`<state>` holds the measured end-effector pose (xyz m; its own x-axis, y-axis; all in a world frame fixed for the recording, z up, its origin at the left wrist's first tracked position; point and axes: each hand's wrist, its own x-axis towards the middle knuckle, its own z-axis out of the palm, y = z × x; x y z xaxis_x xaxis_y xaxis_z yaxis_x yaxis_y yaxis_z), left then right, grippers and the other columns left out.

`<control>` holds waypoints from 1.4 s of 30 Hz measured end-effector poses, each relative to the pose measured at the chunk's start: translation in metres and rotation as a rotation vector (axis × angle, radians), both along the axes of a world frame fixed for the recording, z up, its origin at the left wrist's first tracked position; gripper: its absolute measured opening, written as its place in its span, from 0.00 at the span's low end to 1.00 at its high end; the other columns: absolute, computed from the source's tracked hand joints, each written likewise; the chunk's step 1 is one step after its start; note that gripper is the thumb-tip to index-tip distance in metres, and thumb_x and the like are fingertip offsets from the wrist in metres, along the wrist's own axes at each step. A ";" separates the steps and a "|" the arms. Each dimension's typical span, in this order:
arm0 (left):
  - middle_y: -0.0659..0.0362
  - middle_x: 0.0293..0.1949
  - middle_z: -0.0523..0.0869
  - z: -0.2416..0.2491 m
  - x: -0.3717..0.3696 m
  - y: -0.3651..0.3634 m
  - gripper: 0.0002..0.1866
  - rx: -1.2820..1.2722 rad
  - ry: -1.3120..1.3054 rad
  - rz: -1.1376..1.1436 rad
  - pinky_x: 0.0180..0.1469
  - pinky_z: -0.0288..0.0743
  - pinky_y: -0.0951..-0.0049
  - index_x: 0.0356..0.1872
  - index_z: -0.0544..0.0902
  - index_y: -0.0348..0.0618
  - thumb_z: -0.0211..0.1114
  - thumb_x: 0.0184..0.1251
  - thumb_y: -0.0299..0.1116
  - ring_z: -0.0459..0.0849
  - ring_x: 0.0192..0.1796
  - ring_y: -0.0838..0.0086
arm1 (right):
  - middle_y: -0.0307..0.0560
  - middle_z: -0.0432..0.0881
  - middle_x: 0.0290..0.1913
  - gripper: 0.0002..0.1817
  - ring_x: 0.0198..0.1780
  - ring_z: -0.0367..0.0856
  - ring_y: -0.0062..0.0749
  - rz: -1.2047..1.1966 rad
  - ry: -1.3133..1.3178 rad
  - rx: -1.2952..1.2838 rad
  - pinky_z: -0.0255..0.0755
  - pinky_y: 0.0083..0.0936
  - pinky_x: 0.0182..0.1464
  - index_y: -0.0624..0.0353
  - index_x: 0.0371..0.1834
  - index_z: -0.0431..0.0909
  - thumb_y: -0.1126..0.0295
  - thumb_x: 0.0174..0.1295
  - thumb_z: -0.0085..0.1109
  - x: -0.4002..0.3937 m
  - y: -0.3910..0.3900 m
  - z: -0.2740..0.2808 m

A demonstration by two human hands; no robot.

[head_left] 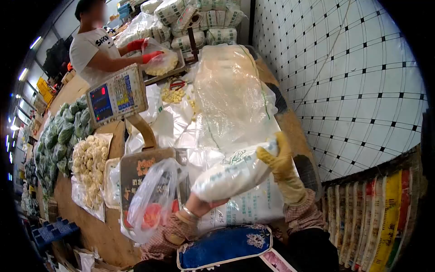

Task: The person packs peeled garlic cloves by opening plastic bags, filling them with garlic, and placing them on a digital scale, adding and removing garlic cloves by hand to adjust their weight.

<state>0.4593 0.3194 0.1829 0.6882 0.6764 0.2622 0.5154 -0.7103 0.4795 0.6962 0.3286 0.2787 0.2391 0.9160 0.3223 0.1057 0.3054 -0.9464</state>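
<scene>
White tiled wall (362,77) fills the right of the frame, and a long market counter (97,231) runs up the middle toward stacked sacks (199,18) at the top. Just below centre, a white packed bag (233,174) lies tilted across the space between the person's two hands, its higher end at the right. The right hand (281,165), in a yellow glove, is closed around that upper right end, fingers curled over the top edge. The left hand (199,204), bare, with a bangle at the wrist, presses against the lower left end from beneath; how far its fingers close round the bag cannot be told, since the bag hides them. A thin clear plastic bag (152,199) hangs just left of the left wrist, something red showing through it. Behind the packed bag, crumpled clear plastic sheeting (231,95) rises toward the upper centre. A digital scale (117,94) stands at upper left of centre, with pale knobbly produce (89,167) and green vegetables (59,140) further left. At the top left another person (93,50) in red gloves handles a bag on a tray (165,72).
</scene>
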 end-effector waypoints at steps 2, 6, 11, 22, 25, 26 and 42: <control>0.56 0.54 0.70 0.015 -0.007 -0.005 0.24 -0.513 -0.400 0.256 0.56 0.62 0.70 0.57 0.64 0.44 0.49 0.61 0.42 0.67 0.56 0.68 | 0.35 0.66 0.29 0.13 0.31 0.65 0.18 -0.053 0.043 -0.049 0.65 0.18 0.33 0.57 0.31 0.65 0.73 0.49 0.63 0.005 -0.005 -0.053; 0.53 0.52 0.71 0.058 0.005 -0.010 0.25 -0.531 -0.537 0.371 0.57 0.59 0.63 0.54 0.68 0.44 0.56 0.56 0.44 0.65 0.57 0.60 | 0.39 0.70 0.33 0.19 0.35 0.67 0.22 0.018 0.001 -0.272 0.66 0.19 0.37 0.62 0.37 0.65 0.65 0.50 0.63 0.025 -0.021 -0.069; 0.52 0.40 0.74 0.081 0.042 -0.001 0.25 0.037 0.022 0.189 0.45 0.65 0.63 0.46 0.72 0.42 0.66 0.41 0.30 0.70 0.44 0.56 | 0.47 0.72 0.34 0.20 0.36 0.72 0.31 0.010 -0.484 -0.257 0.68 0.25 0.40 0.62 0.38 0.66 0.64 0.47 0.64 0.037 -0.027 -0.021; 0.61 0.24 0.72 0.098 0.028 0.013 0.05 0.300 -0.069 0.250 0.33 0.63 0.70 0.22 0.73 0.46 0.61 0.44 0.26 0.72 0.31 0.68 | 0.42 0.75 0.25 0.07 0.29 0.73 0.39 0.213 -1.034 0.434 0.67 0.32 0.33 0.54 0.31 0.74 0.68 0.48 0.55 0.005 0.006 -0.019; 0.58 0.28 0.75 0.112 0.039 0.004 0.04 0.295 0.119 0.354 0.33 0.67 0.67 0.25 0.76 0.44 0.61 0.46 0.26 0.74 0.31 0.63 | 0.43 0.74 0.24 0.05 0.28 0.73 0.39 0.206 -1.024 0.444 0.67 0.32 0.30 0.54 0.28 0.74 0.69 0.48 0.54 0.001 0.005 -0.014; 0.56 0.30 0.75 0.118 0.047 -0.002 0.04 0.117 0.034 0.342 0.32 0.70 0.65 0.28 0.76 0.42 0.59 0.49 0.26 0.76 0.33 0.60 | 0.43 0.73 0.23 0.04 0.27 0.72 0.39 0.190 -1.010 0.483 0.67 0.32 0.29 0.54 0.28 0.73 0.69 0.48 0.54 0.000 0.006 -0.013; 0.53 0.24 0.72 0.081 0.056 0.014 0.01 0.159 -0.120 0.275 0.25 0.70 0.66 0.24 0.73 0.39 0.57 0.50 0.23 0.75 0.24 0.57 | 0.45 0.74 0.22 0.04 0.26 0.75 0.41 0.251 -1.233 0.372 0.69 0.31 0.28 0.56 0.22 0.73 0.68 0.47 0.52 -0.026 0.012 -0.016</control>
